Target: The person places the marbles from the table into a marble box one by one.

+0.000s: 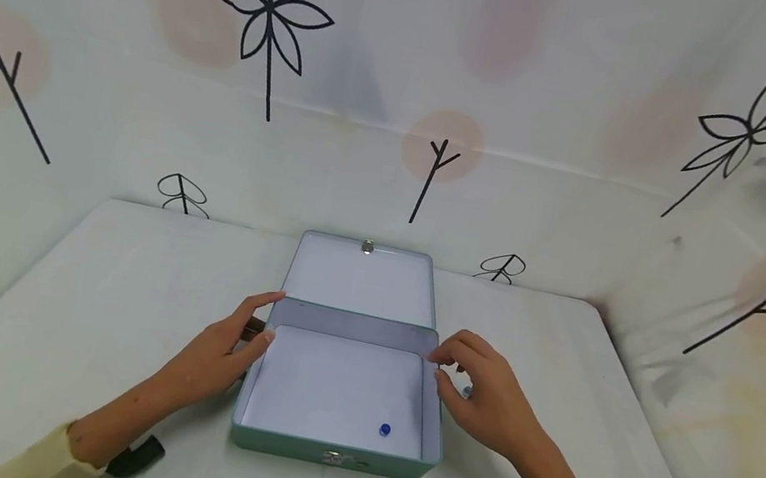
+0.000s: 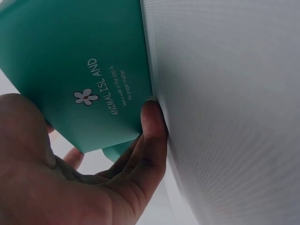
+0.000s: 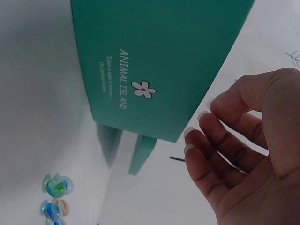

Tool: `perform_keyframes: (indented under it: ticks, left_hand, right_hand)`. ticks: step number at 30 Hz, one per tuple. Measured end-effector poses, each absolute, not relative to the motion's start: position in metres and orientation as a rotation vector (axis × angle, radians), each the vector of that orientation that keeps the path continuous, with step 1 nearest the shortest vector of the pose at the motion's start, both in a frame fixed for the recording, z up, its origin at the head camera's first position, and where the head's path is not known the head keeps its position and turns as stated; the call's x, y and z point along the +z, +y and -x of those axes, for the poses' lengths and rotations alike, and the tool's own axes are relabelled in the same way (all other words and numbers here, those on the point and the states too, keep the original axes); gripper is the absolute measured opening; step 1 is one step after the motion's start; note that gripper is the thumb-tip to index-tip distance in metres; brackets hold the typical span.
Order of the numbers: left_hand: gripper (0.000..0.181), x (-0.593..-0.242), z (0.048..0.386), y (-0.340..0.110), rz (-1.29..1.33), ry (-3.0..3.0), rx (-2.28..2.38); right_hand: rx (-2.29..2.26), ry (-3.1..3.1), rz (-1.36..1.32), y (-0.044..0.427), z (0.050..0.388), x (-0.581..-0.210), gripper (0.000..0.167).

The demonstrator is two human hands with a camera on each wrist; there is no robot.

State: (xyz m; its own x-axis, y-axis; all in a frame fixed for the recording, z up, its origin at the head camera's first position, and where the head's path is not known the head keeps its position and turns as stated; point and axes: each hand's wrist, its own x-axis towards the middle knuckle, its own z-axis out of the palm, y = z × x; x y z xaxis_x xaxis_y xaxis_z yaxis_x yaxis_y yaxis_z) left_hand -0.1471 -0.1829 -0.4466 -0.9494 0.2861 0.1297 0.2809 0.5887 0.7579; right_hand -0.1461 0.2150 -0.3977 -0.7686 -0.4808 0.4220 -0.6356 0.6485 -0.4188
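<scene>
A green tin box (image 1: 336,392) with a pale inside stands on the table, its hinged lid (image 1: 363,278) laid back. One blue marble (image 1: 385,430) lies on the box floor near the front right. My left hand (image 1: 211,354) grips the left side of the box, thumb at the rim; in the left wrist view a fingertip (image 2: 152,117) touches the wall near its bottom edge. Loosely curled, my right hand (image 1: 487,392) hovers at the right rim, with nothing visible between its fingers. Several glass marbles (image 3: 57,186) lie on the table beyond the box's right side.
White cloth (image 1: 78,289) covers the table, and a patterned sheet (image 1: 360,100) hangs behind and on both sides. A metal clasp (image 1: 333,457) sits on the front of the box. Black straps (image 1: 137,456) show near the wrists.
</scene>
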Motion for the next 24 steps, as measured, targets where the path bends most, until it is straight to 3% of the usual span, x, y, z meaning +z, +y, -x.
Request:
perform_keyframes:
  ticks: [10, 24]
  left_hand:
    - [0.055, -0.446, 0.147, -0.182, -0.513, 2.790, 1.340]
    - [0.054, -0.447, 0.146, -0.183, -0.536, 2.791, 1.345]
  right_hand:
    - [0.767, -2.648, -0.852, 0.232, 0.138, -0.404, 0.023]
    - [0.736, -2.624, -0.869, 0.245, 0.137, -0.412, 0.031]
